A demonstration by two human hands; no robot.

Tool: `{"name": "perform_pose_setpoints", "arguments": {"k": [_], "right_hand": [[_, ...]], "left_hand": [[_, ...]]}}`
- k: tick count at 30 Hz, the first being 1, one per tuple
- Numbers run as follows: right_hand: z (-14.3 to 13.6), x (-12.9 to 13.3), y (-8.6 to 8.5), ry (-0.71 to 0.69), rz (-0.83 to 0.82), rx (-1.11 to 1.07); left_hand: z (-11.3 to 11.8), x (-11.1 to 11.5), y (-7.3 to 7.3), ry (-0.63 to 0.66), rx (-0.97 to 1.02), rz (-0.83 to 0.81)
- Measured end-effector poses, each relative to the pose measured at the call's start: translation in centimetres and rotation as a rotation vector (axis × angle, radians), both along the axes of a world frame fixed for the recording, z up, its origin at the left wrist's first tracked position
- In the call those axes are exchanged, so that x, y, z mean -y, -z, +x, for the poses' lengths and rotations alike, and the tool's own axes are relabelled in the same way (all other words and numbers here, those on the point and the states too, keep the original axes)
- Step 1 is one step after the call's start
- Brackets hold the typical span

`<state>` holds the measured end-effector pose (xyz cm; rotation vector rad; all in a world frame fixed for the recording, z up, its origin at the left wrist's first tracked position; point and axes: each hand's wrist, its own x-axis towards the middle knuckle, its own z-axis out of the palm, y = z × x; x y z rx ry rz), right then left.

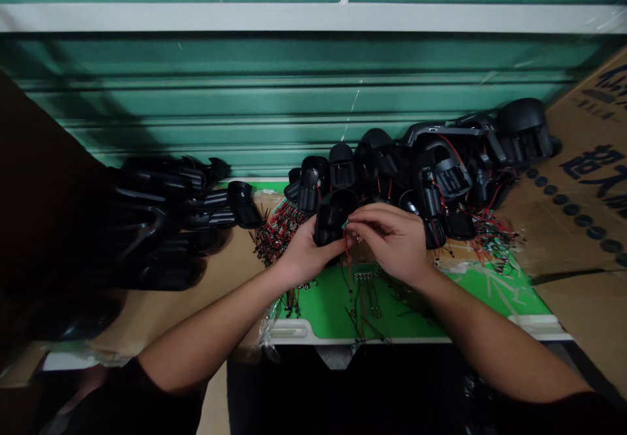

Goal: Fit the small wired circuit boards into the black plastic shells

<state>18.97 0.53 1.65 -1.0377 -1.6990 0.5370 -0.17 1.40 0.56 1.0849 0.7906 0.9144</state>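
Note:
My left hand (pixel 308 247) is closed around a black plastic housing (pixel 336 211) with a hollow, rounded shell. Between the pinched fingertips of my right hand (pixel 392 236) is a small green circuit board (pixel 345 224), right at the housing's right edge. Red wires (pixel 349 262) hang down from the board. Just left of my left hand lies a heap of red and black wires (pixel 279 229) with small parts on their ends. Below my hands, several small metal contacts (pixel 363 276) with dark leads lie on the green board (pixel 323 321).
Black housings (pixel 441 174), some with red wires, are piled behind and right of my hands. More black housings (pixel 157 226) stack on cardboard at left. Another wire heap (pixel 494 232) lies beside a cardboard box (pixel 588 180). Green corrugated panels (pixel 245 102) stand behind.

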Motion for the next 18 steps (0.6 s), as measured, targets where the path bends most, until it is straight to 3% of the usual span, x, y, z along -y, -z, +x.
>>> {"name": "perform_pose_setpoints", "arguments": {"k": [5,18], "right_hand": [[-0.03,-0.11,0.37,0.034,0.075,0.057],[-0.13,-0.05,0.40,0.052,0.056,0.115]], "left_hand": [[0.18,0.17,0.10,-0.033,0.002,0.007],[0.19,0.63,0.57,0.010,-0.019,0.023]]}}
